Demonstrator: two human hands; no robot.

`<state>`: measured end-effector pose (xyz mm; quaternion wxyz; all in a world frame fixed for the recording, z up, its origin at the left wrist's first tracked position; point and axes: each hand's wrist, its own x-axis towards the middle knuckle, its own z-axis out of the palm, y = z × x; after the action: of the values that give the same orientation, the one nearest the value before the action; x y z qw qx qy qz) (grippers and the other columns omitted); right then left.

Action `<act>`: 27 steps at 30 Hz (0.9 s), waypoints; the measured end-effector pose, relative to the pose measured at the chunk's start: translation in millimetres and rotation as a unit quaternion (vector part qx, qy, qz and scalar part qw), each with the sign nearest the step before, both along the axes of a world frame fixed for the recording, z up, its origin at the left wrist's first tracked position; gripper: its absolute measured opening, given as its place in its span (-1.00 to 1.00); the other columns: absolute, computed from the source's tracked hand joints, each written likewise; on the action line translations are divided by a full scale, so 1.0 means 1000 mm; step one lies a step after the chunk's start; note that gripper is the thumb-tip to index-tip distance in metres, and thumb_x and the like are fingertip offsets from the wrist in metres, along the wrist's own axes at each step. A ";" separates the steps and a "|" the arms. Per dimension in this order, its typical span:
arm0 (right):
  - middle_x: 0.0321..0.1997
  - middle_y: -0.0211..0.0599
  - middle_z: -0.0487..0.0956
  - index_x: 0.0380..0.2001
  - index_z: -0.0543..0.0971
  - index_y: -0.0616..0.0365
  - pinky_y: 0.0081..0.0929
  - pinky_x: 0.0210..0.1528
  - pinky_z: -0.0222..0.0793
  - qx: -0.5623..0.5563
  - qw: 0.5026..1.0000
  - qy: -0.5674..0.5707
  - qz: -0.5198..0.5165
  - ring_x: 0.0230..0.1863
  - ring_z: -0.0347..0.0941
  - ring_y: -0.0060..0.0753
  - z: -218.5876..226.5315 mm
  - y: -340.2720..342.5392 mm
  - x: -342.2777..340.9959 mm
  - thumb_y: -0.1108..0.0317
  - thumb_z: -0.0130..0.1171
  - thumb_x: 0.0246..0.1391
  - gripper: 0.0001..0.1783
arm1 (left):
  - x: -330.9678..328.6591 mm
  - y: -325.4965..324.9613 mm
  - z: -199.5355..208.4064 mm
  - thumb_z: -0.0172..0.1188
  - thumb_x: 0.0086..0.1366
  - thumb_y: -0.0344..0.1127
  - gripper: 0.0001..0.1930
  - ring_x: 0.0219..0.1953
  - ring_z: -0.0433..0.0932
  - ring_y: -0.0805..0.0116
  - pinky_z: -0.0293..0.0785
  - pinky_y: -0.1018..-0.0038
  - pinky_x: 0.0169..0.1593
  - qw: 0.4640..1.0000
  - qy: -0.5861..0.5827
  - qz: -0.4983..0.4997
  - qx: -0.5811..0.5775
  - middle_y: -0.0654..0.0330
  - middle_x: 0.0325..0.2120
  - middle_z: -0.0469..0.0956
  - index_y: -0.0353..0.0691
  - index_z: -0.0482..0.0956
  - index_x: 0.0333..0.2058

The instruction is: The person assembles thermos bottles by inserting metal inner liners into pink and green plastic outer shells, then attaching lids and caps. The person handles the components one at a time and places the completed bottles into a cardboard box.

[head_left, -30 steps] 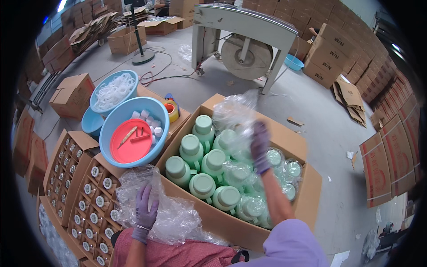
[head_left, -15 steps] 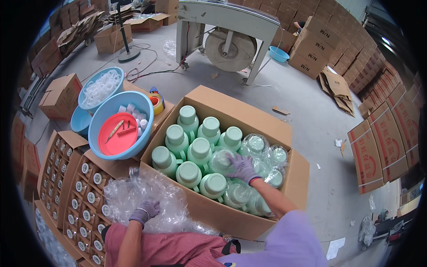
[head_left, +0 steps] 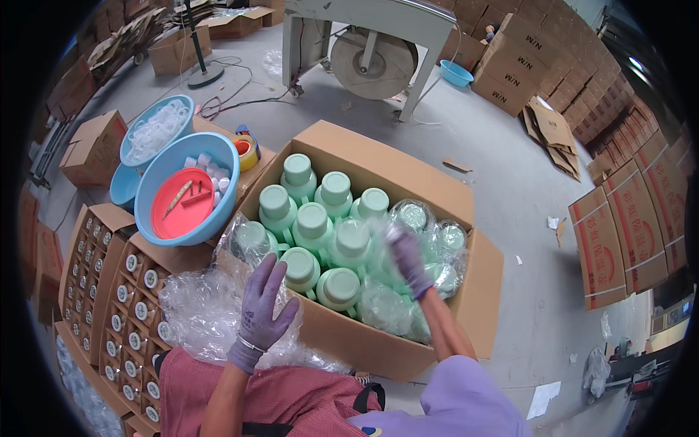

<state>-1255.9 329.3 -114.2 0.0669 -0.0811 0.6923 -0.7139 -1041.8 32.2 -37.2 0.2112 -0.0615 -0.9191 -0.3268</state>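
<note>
Pale green vacuum flasks (head_left: pixel 313 222) stand upright in several rows in a large cardboard carton (head_left: pixel 378 156). Those toward the right are wrapped in clear plastic bags (head_left: pixel 389 306). My right hand (head_left: pixel 411 262), in a purple-grey glove, is above the wrapped flasks; motion smears its fingers, and a whitish blur shows at their tips. My left hand (head_left: pixel 263 309), gloved alike, is at the carton's near left edge with fingers spread, holding nothing. Beside it a heap of clear plastic bags (head_left: pixel 200 306) lies on the left, with film reaching over the leftmost flask (head_left: pixel 253 239).
Partitioned boxes of bottles (head_left: pixel 135 320) are at the left. A blue basin (head_left: pixel 231 175) holds white caps and a red dish (head_left: pixel 171 222); a tape roll (head_left: pixel 247 151) lies beside it. A machine (head_left: pixel 371 65) stands ahead, stacked cartons (head_left: pixel 604 240) at the right.
My left hand has risen from the plastic heap toward the carton and spread its fingers. Film now covers the leftmost flask. My right hand has moved slightly up; the flask beside it looks uncovered.
</note>
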 end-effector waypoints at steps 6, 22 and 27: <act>-0.25 -0.26 0.54 0.05 0.48 0.19 -0.40 -0.21 0.50 0.393 0.901 0.182 -0.017 -0.20 0.52 -0.44 -0.046 0.017 0.004 0.38 0.08 0.15 -0.62 | -0.023 0.034 -0.022 0.37 0.11 -0.15 -0.13 0.32 0.19 -0.22 0.19 0.07 0.31 0.998 0.017 -0.046 0.042 -0.19 0.34 0.11 -0.24 0.16 0.34; 0.22 -0.03 0.36 0.19 0.39 -0.03 0.11 0.32 0.06 0.540 0.710 0.347 0.289 0.29 0.23 0.06 0.013 0.018 0.140 -0.08 0.39 -0.17 -0.17 | 0.122 -0.209 -0.065 0.21 0.14 -0.41 -0.69 -0.19 0.62 0.12 0.53 0.31 -0.12 0.967 -0.133 0.209 -0.062 -0.01 -0.21 0.62 -0.30 0.57 -0.10; 0.14 -0.05 0.41 0.07 0.42 0.07 0.03 0.25 0.17 0.309 0.925 0.201 0.090 0.22 0.29 0.06 -0.015 -0.031 0.145 0.11 0.36 -0.09 -0.35 | 0.126 -0.188 -0.083 0.14 0.27 -0.31 -0.64 0.05 0.52 0.11 0.46 0.10 0.14 0.801 -0.152 0.090 0.572 0.03 -0.04 0.56 -0.20 0.52 0.04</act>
<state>-1110.7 298.7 -129.0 0.0123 -0.2601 0.8673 -0.4242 -915.9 -155.7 -120.3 0.0942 0.2038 -0.5866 -0.7781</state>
